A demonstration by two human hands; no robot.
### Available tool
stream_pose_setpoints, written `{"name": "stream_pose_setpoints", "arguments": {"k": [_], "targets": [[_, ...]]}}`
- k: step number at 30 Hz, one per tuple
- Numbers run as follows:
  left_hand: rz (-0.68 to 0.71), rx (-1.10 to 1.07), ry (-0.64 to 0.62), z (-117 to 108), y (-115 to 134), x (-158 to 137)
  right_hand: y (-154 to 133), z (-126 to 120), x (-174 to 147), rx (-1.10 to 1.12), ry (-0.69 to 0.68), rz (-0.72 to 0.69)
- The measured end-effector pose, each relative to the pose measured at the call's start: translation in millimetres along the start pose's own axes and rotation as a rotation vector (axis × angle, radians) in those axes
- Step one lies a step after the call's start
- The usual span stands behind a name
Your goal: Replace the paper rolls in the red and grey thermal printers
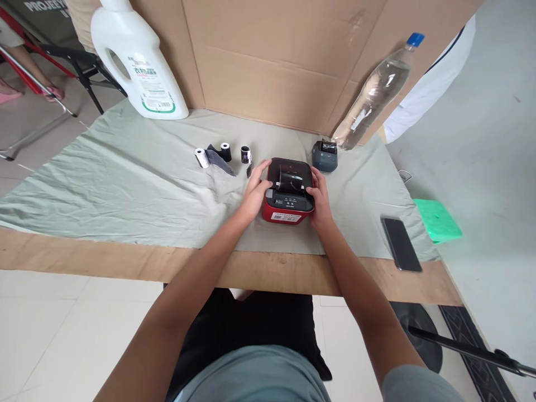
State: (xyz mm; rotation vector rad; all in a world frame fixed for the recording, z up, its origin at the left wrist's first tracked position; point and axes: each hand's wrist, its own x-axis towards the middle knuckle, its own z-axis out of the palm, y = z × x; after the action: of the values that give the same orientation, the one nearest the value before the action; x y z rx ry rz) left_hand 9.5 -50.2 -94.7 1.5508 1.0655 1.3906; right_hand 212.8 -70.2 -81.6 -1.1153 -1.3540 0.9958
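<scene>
Your tabletop (125, 259) has a wrinkly green cloth (104, 184) and cardboard (272, 56) behind; left hand (256, 192) and right hand (320, 201) grip the red printer (288, 192), fingertips partly hidden.

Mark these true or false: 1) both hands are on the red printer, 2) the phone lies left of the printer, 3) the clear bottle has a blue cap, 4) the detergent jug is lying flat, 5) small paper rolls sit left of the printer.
1) True: the left hand and right hand grip the sides of the small red and black label printer.
2) False: the black smartphone lies to its right, near the table edge.
3) True: the clear plastic bottle leaning on the cardboard has a blue cap.
4) False: the white detergent jug stands upright.
5) True: the small paper rolls lie on the green cloth to the left.
</scene>
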Motion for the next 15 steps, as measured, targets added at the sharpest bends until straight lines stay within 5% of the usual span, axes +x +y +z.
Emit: {"name": "stream_pose_setpoints", "arguments": {"k": [8, 15], "targets": [[-0.165, -0.292, -0.077, 5, 5, -1, -1, -1, 1, 0.174, 0.008, 0.023], [-0.204, -0.304, -0.019, 8, 8, -5, 1, 0, 1, 0.203, 0.028, 0.034]]}}
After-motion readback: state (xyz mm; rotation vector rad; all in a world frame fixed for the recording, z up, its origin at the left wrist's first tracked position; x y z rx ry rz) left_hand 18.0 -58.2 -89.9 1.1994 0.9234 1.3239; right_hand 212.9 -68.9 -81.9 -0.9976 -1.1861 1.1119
